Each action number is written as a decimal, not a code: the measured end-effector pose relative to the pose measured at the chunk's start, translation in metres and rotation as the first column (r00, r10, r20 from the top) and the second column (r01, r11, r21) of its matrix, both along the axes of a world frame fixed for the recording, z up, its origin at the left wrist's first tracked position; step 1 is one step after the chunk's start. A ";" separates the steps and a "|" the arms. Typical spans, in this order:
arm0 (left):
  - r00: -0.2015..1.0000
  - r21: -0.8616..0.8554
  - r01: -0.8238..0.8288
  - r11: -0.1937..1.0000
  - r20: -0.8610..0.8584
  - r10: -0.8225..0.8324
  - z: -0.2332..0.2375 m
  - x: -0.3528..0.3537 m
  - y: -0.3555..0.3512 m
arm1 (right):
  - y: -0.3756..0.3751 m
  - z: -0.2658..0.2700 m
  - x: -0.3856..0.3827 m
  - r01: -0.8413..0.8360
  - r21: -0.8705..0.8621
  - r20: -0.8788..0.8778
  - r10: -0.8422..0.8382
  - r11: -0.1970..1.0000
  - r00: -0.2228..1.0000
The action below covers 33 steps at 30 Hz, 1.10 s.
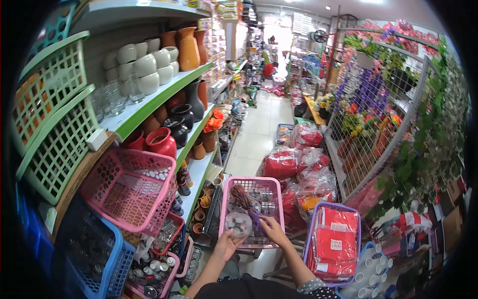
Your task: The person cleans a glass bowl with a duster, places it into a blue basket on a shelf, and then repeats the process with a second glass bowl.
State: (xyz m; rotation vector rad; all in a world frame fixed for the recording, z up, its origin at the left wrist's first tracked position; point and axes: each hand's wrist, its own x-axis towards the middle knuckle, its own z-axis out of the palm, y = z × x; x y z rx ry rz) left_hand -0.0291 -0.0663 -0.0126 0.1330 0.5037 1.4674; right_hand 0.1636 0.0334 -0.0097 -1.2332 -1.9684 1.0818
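Reaching over the pink basket (226,199) with 2 hands. Holding the clear dish (238,224) in the left hand (229,243), with fingers and thumb bent round its near edge, at the basket's near left corner. Extending the right hand (272,230) over the near right part, fingers partly bent, fingertips by the purple end of the stem bundle (243,198); cannot tell whether released or grasping. Lying aslant in the basket, next to the dish: that bundle, among clear round wares (268,207).

Just right of the basket: the purple basket (359,234), loaded with flat red packets (336,244), at least 2 with white labels. Beyond, along the right side of the aisle: plastic bags (281,163) of red goods, heaped. To the left: shelves (167,89) bearing white pots (146,65), glasses and vases (189,49), plus 2 green baskets (57,144) at far left. To the right: a wire rack (378,99) hung with flowers.
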 end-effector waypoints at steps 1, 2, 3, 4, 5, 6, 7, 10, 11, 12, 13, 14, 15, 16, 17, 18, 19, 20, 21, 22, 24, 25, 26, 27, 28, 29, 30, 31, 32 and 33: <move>0.997 0.021 0.020 1.000 -0.078 -0.019 0.003 0.000 -0.003 | -0.005 0.017 -0.007 -0.084 -0.036 -0.146 0.078 0.996 0.986; 0.987 0.038 0.039 0.999 -0.157 -0.033 0.007 -0.001 -0.007 | -0.011 0.032 -0.014 -0.175 -0.063 -0.291 0.150 0.983 0.945; 0.987 0.050 0.061 0.997 -0.153 -0.053 0.011 -0.005 -0.012 | -0.017 0.043 -0.019 -0.284 -0.120 -0.386 0.219 0.951 0.896; 0.988 0.048 0.025 0.999 -0.151 -0.017 0.016 -0.008 -0.018 | -0.025 0.058 -0.026 -0.362 -0.167 -0.443 0.258 0.917 0.858; 0.985 0.078 0.019 0.997 -0.173 -0.006 0.021 -0.011 -0.024 | -0.030 0.068 -0.033 -0.414 -0.110 -0.420 0.335 0.904 0.843; 0.980 0.107 0.014 0.994 -0.197 0.007 0.028 -0.014 -0.031 | -0.033 0.074 -0.042 -0.466 -0.053 -0.395 0.410 0.883 0.822; 0.973 0.124 -0.017 0.992 -0.225 0.045 0.041 -0.019 -0.040 | -0.033 0.076 -0.052 -0.522 -0.012 -0.374 0.481 0.853 0.793; 0.955 0.155 -0.147 0.977 -0.235 0.181 0.057 -0.044 -0.071 | -0.055 0.111 -0.089 -0.622 0.116 -0.354 0.617 0.774 0.703; 0.952 0.180 -0.161 0.970 -0.229 0.201 0.056 -0.056 -0.082 | -0.058 0.117 -0.102 -0.661 0.159 -0.317 0.672 0.734 0.670; 0.940 0.183 -0.210 0.960 -0.232 0.249 0.062 -0.064 -0.094 | -0.063 0.122 -0.115 -0.697 0.163 -0.318 0.705 0.699 0.634; 0.907 0.212 -0.252 0.944 -0.289 0.307 0.074 -0.071 -0.108 | -0.070 0.127 -0.130 -0.719 0.171 -0.347 0.724 0.674 0.596; 0.866 0.240 -0.293 0.926 -0.343 0.363 0.085 -0.076 -0.121 | -0.078 0.133 -0.143 -0.740 0.178 -0.376 0.740 0.649 0.558; 0.845 0.243 -0.359 0.901 -0.325 0.425 0.094 -0.080 -0.135 | -0.086 0.143 -0.155 -0.772 0.177 -0.372 0.767 0.611 0.522; 0.822 0.246 -0.404 0.881 -0.325 0.467 0.100 -0.085 -0.149 | -0.094 0.149 -0.168 -0.801 0.179 -0.371 0.793 0.571 0.482; 0.765 0.268 -0.453 0.851 -0.373 0.525 0.105 -0.090 -0.163 | -0.102 0.154 -0.181 -0.826 0.212 -0.346 0.830 0.523 0.437; 0.703 0.291 -0.496 0.819 -0.420 0.574 0.111 -0.094 -0.178 | -0.111 0.160 -0.193 -0.845 0.244 -0.320 0.862 0.475 0.392; 0.666 0.283 -0.545 0.789 -0.425 0.613 0.121 -0.097 -0.192 | -0.121 0.170 -0.202 -0.862 0.274 -0.269 0.894 0.427 0.357; 0.638 0.286 -0.577 0.765 -0.428 0.640 0.127 -0.101 -0.205 | -0.130 0.176 -0.214 -0.878 0.278 -0.270 0.909 0.390 0.319; 0.527 0.357 -0.608 0.709 -0.488 0.696 0.133 -0.104 -0.219 | -0.141 0.180 -0.225 -0.896 0.287 -0.295 0.921 0.340 0.255; 0.407 0.426 -0.624 0.654 -0.538 0.739 0.138 -0.107 -0.234 | -0.153 0.185 -0.235 -0.910 0.295 -0.321 0.927 0.291 0.192; 0.298 0.497 -0.594 0.632 -0.594 0.747 0.150 -0.114 -0.265 | -0.176 0.194 -0.255 -0.919 0.321 -0.316 0.940 0.231 0.126; 0.282 0.476 -0.604 0.640 -0.623 0.730 0.159 -0.116 -0.282 | -0.188 0.200 -0.266 -0.923 0.327 -0.296 0.950 0.201 0.102; 0.268 0.453 -0.614 0.646 -0.650 0.711 0.168 -0.117 -0.297 | -0.199 0.206 -0.276 -0.927 0.333 -0.275 0.958 0.171 0.078; 0.194 0.456 -0.647 0.611 -0.676 0.711 0.171 -0.122 -0.309 | -0.210 0.206 -0.290 -0.913 0.380 -0.256 0.966 0.146 0.047; 0.142 0.427 -0.673 0.604 -0.727 0.672 0.181 -0.127 -0.324 | -0.220 0.216 -0.298 -0.898 0.423 -0.167 0.984 0.120 0.053; 0.054 0.416 -0.678 0.606 -0.794 0.606 0.192 -0.134 -0.337 | -0.231 0.221 -0.311 -0.878 0.470 -0.147 0.989 0.087 0.019; -0.030 0.402 -0.685 0.608 -0.849 0.528 0.203 -0.141 -0.350 | -0.240 0.224 -0.324 -0.855 0.515 -0.128 0.992 0.055 -0.013; -0.251 0.418 -0.683 0.600 -0.905 0.344 0.210 -0.151 -0.364 | -0.249 0.228 -0.336 -0.881 0.471 -0.138 0.990 0.037 -0.033; -0.241 0.325 -0.754 0.571 -0.945 0.221 0.223 -0.157 -0.375 | -0.258 0.233 -0.350 -0.889 0.458 -0.129 0.990 0.014 -0.051; -0.385 0.341 -0.750 0.566 -0.922 0.045 0.228 -0.170 -0.387 | -0.266 0.236 -0.365 -0.868 0.496 -0.087 0.995 0.008 -0.040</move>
